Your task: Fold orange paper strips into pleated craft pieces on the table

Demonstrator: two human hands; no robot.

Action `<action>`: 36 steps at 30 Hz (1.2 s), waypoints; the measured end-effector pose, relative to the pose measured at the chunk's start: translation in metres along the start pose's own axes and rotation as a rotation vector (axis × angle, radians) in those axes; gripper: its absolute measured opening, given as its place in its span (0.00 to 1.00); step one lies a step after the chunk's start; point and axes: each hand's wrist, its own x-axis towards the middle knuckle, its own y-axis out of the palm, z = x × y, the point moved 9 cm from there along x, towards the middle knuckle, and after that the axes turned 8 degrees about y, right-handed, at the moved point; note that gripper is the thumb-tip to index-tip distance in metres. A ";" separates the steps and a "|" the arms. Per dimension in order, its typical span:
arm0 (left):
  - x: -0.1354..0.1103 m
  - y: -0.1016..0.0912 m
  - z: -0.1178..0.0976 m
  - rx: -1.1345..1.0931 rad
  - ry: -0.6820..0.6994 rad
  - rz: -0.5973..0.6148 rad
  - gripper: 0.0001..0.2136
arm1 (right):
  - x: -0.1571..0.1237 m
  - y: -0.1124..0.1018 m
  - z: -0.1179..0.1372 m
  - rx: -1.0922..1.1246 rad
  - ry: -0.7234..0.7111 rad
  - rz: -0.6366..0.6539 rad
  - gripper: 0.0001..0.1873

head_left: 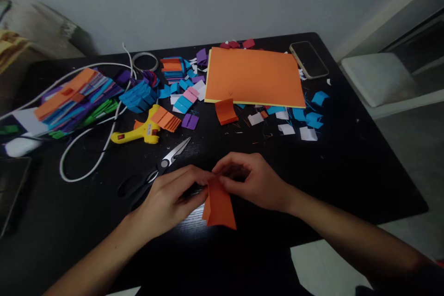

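Note:
My left hand [169, 199] and my right hand [251, 180] meet over the near middle of the black table [347, 166]. Both pinch the top edge of a small folded orange paper piece [219, 206], which hangs down toward me between them. The fingers of both hands are closed on it. Black-handled scissors [156, 173] lie just left of my left hand, blades pointing away to the right.
A large orange sheet [255, 76] lies at the back centre, a phone [308, 58] beside it at the right. Several folded paper pieces in blue, purple, orange and white are scattered and piled at the left [79, 97]. A yellow glue gun [138, 132] with a white cord lies at the left.

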 end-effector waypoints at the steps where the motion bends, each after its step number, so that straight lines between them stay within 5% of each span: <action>1: 0.001 -0.001 0.000 0.006 -0.002 -0.008 0.09 | 0.000 -0.001 0.000 0.010 0.001 -0.002 0.07; 12: -0.004 0.000 0.008 -0.011 -0.067 -0.033 0.10 | 0.002 0.001 -0.006 0.070 0.022 -0.003 0.10; 19: -0.012 0.003 0.034 -0.226 -0.389 -0.142 0.07 | 0.001 -0.003 0.003 0.113 -0.093 -0.060 0.10; 36: -0.014 0.022 0.042 -0.568 -0.644 -0.032 0.09 | -0.010 -0.006 0.012 0.037 -0.205 -0.197 0.08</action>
